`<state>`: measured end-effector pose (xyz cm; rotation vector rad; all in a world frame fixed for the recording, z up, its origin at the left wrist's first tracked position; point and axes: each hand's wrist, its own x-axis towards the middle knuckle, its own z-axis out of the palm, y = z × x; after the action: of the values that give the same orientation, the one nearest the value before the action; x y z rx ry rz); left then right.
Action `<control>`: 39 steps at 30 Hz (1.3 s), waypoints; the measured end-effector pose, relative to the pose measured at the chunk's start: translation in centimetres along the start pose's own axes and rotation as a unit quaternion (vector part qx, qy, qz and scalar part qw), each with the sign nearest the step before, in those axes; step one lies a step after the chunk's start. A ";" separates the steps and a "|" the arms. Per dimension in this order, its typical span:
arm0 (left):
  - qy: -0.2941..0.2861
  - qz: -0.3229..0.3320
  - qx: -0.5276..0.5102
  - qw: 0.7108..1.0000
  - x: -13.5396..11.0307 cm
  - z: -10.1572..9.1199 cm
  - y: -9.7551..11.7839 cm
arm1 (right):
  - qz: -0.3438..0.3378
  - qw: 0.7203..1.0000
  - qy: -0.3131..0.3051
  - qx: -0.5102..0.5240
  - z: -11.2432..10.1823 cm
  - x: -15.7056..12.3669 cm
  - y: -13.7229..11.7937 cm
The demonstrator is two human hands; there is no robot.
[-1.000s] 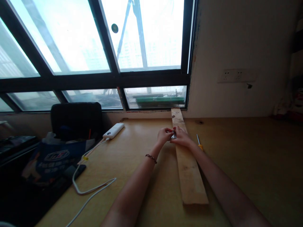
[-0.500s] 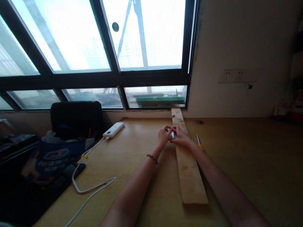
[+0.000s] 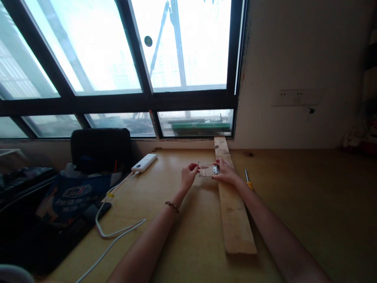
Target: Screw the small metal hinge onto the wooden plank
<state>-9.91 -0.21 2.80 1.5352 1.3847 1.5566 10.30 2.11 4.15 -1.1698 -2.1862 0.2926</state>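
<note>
My right hand (image 3: 226,172) grips a small silvery metal piece with holes (image 3: 216,169), perhaps a hinge, above the wooden board (image 3: 237,220). To its left, my left hand (image 3: 189,174) is closed in a pinch at the edge of what looks like a clear plastic bag (image 3: 206,171). The bag spans the gap between both hands and reaches the metal piece. A thin dark tip sticks up from the left fingertips, too small to name. A screwdriver (image 3: 249,184) with a yellow handle lies just right of the board, near my right forearm.
A white power bank (image 3: 145,162) with a white cable (image 3: 108,237) lies on the left of the wooden table (image 3: 176,243). Beyond the table's left edge are a black chair (image 3: 100,147) and a blue bag (image 3: 73,196). A window and wall border the far side.
My left hand has moved left, away from my right hand, and the clear plastic now shows stretched between them. The metal piece has stayed in my right hand. The view has shifted slightly.
</note>
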 end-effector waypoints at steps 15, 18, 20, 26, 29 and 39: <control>0.028 -0.036 0.381 0.923 -2.5 -8.1 -2.7 | -0.002 1.000 -0.001 -0.004 0.3 0.0 0.4; 0.021 -0.036 0.420 0.907 -2.6 -8.3 -2.9 | -0.004 1.000 0.003 -0.006 0.4 -0.1 0.5; 0.029 -0.045 0.439 0.897 -2.7 -8.4 -3.0 | -0.008 1.000 0.003 0.000 0.4 -0.1 0.6; 0.048 -0.057 0.434 0.898 -2.6 -8.3 -3.2 | -0.005 1.000 0.002 0.007 0.5 0.0 0.6; 0.046 -0.061 0.417 0.906 -2.5 -8.3 -3.2 | -0.005 1.000 0.001 0.003 0.4 0.0 0.5; 0.070 -0.098 0.389 0.913 -2.3 -9.0 -3.5 | -0.003 1.000 0.001 0.009 0.4 0.1 0.5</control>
<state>-18.89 -3.74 0.41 1.6357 2.3484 1.0396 10.36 2.49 3.63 -1.1519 -2.1809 0.3084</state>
